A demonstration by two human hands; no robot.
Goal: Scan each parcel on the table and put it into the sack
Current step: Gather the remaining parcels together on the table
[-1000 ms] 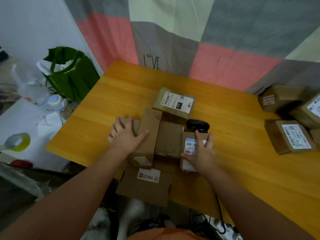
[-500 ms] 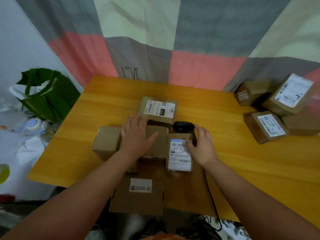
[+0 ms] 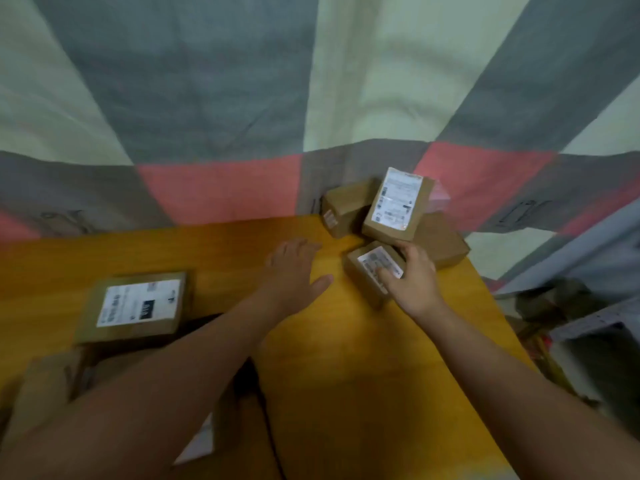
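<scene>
Nearest to us, along the near edge of the desk (image 3: 346, 375), the left forearm (image 3: 156, 393) runs in from the lower left and covers most of a cluster of blurred brown boxes (image 3: 41, 386). Only their left ends and a white label corner (image 3: 199, 445) show below the arm. A dark shape (image 3: 246, 375) sits against the forearm at the edge of that cluster, and we cannot tell what it is.

Further in, towards the left edge, a flat parcel (image 3: 135, 306) lies face up with a large white label. Its near side meets the boxes under the arm.

Past the middle of the desk we see the left hand (image 3: 294, 268), palm down over bare wood, fingers straight and together, thumb spread to the right, holding nothing. It is near the small parcel (image 3: 372, 271) but apart from it.

The right hand (image 3: 412, 275) grips that small parcel close to the far right corner. The thumb presses on its white top label, and the fingers curl round the far side and hide it. We cannot tell whether the parcel rests on the desk or is just clear of it.

Right behind it, in the far right corner, stands a pile. A tilted parcel (image 3: 398, 206) with a long label leans over the others and blocks part of a brown parcel (image 3: 346, 206) on its left and a plain box (image 3: 440, 240) on its right.

Behind everything hangs a patchwork cloth (image 3: 207, 81) in grey, pale green and pink. Off the right edge lies blurred grey clutter (image 3: 571, 306).
</scene>
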